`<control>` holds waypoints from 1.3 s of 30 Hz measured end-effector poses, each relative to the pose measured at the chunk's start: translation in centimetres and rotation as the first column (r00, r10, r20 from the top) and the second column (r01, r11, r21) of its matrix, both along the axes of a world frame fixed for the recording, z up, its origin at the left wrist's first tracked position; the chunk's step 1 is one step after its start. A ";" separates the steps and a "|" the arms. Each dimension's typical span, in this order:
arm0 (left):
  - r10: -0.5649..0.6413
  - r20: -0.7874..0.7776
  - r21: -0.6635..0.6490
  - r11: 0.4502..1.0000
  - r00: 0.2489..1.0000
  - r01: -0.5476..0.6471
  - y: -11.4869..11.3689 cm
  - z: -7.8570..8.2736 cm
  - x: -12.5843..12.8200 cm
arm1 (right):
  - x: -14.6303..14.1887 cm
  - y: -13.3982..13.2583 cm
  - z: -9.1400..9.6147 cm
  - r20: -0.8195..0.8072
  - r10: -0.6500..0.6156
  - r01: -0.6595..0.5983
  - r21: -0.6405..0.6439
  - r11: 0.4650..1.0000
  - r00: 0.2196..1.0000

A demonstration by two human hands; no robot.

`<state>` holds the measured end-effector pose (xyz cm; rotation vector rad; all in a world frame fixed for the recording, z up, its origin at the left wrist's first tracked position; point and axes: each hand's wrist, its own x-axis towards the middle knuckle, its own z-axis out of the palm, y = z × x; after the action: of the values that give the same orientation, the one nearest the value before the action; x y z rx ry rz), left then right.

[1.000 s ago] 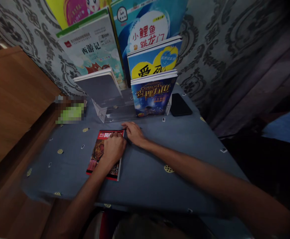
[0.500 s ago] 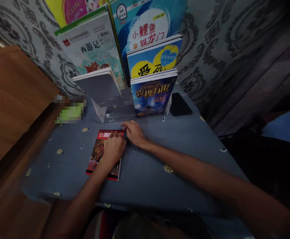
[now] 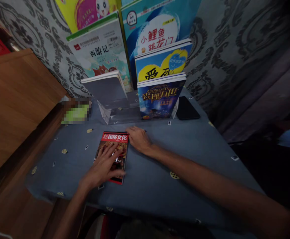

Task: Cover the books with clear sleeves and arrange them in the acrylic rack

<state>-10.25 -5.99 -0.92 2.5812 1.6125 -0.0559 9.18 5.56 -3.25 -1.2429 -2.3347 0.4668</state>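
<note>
On my feed the left hand (image 3: 102, 166) had just opened out: half a second earlier it was curled over the top of the booklet (image 3: 121, 161), and now its fingers were spread, slanting across the middle of the cover, thumb stretched out below. The right hand (image 3: 140, 138) had stayed with its fingertips at the booklet's upper right corner; I could not tell whether they were pinching that edge or only resting by it. The booklet lay flat and closed on the tabletop (image 3: 147, 186), under the left hand and just left of the right one. I took the change to mean the cover was being lightly steadied rather than gripped, and it had bared the title, 少儿 in small characters and 民俗文化 in large white ones on red. Beyond both hands stood a clear stand (image 3: 125, 114) with a grey-covered book (image 3: 105, 88) and a dark blue book (image 3: 159, 103) in front, the latter's gold lettering only partly legible to me. Farther off, a pale book (image 3: 100, 54) read 西游记, a big blue book (image 3: 157, 33) read 小鲤鱼跳龙门, and a blue-and-yellow book (image 3: 159, 66) showed 爱 and 死, cut off below.
</note>
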 end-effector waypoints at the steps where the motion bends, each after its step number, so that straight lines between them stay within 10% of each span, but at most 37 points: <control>1: -0.027 0.009 -0.014 1.000 1.000 0.027 -1.0 -0.3 -1.1 | 0.0 0.1 -0.2 -0.002 0.008 -0.008 0.013 1.000 1.000; 8: -0.009 0.012 0.084 0.996 1.000 0.008 -4.8 -1.8 -3.6 | -0.6 1.2 -1.7 -0.104 0.040 -0.038 0.022 0.999 0.994; 23: 0.203 -0.010 0.328 0.926 0.979 -0.189 -2.1 -3.0 2.7 | -2.9 5.0 -1.6 -0.157 0.264 -0.260 0.046 0.965 0.952; 39: 0.138 0.168 0.307 0.934 0.976 -0.185 -2.2 -2.4 3.0 | 3.3 -3.5 -2.4 -0.472 0.312 -0.392 -0.080 0.916 0.825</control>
<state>-7.23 -8.21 -3.31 2.5849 1.9088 0.4311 12.53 2.02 -5.62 -0.6574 -2.1395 0.9904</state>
